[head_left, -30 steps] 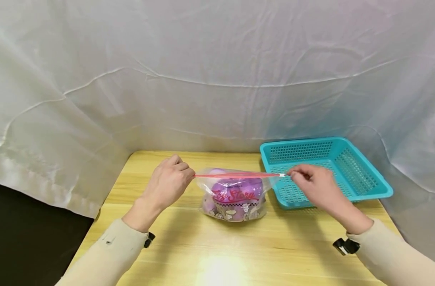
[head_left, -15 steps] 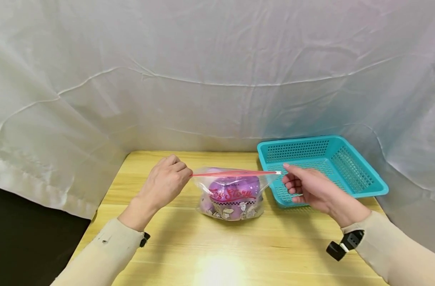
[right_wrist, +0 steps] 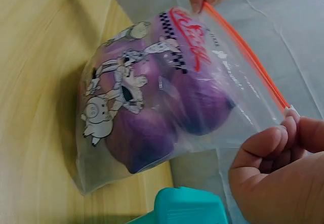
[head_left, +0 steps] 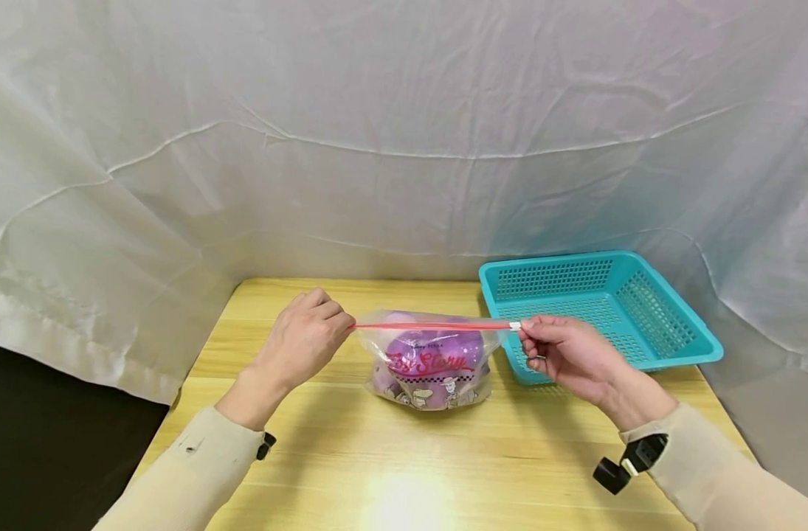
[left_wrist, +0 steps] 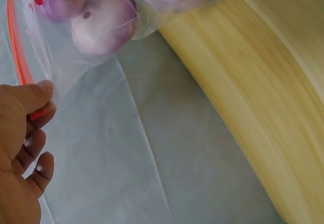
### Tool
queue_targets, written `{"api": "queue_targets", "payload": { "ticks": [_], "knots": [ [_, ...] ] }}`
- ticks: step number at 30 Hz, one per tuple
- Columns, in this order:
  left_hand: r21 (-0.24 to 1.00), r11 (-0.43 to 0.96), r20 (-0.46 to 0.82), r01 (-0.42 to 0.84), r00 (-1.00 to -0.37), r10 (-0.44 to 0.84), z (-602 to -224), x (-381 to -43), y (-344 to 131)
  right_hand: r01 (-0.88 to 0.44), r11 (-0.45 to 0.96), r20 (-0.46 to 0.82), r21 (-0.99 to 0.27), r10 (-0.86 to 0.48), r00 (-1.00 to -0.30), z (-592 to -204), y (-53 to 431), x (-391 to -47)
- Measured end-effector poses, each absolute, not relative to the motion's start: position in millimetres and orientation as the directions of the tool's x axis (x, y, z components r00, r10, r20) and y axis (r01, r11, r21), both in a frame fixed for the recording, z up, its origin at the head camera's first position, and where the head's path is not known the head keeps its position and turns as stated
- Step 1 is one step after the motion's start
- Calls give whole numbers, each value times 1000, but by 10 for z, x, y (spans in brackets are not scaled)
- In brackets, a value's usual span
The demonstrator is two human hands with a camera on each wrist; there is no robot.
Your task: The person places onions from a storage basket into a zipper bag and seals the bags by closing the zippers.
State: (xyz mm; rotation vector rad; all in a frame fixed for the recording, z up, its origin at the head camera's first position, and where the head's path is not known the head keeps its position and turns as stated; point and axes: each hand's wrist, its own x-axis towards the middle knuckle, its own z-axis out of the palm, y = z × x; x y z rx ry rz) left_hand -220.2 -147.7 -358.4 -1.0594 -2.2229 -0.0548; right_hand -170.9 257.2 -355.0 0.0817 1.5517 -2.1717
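A clear slider bag [head_left: 430, 380] with red lettering and cartoon figures stands on the table, its mouth stretched level between both hands. Inside are several round purple onions [left_wrist: 104, 24]. My left hand [head_left: 305, 332] pinches the left end of the red zip strip [head_left: 430, 325] between thumb and finger. At the other end, my right hand [head_left: 570, 354] pinches the white slider [head_left: 514, 326], with the remaining fingers curled in below. The right wrist view shows that slider at the very end of the strip, against the fingertips.
A turquoise perforated basket [head_left: 692, 346] stands at the table's back right, behind the right hand. Pale cloth [head_left: 377, 206] hangs behind the wooden table [head_left: 457, 464] and along its sides. Dark floor or covering [head_left: 52, 442] shows at lower left.
My right hand was beside the slider, then turned with its thumb raised and fingers loosened; now it pinches the slider. The zip strip looks straighter. My left hand keeps its hold.
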Motion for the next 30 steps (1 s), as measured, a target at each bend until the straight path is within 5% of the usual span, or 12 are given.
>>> {"api": "queue_targets", "payload": {
  "ticks": [8, 20, 30],
  "knots": [
    [-227, 672, 593, 705, -447, 670, -3565, -2189, -1490, 377, -207, -321, -903, -259, -911, -3573, 2503, -1697],
    [-227, 669, 592, 708, -445, 672, -3555, -2205, -1482, 477, -172, -404, -862, -336, -851, -3562, 2578, -1773],
    [-231, 679, 586, 697, -457, 669, -3535, -2214, -1501, 357, -100, -313, -929, -305, -900, -3555, 2535, -1754]
  ]
}}
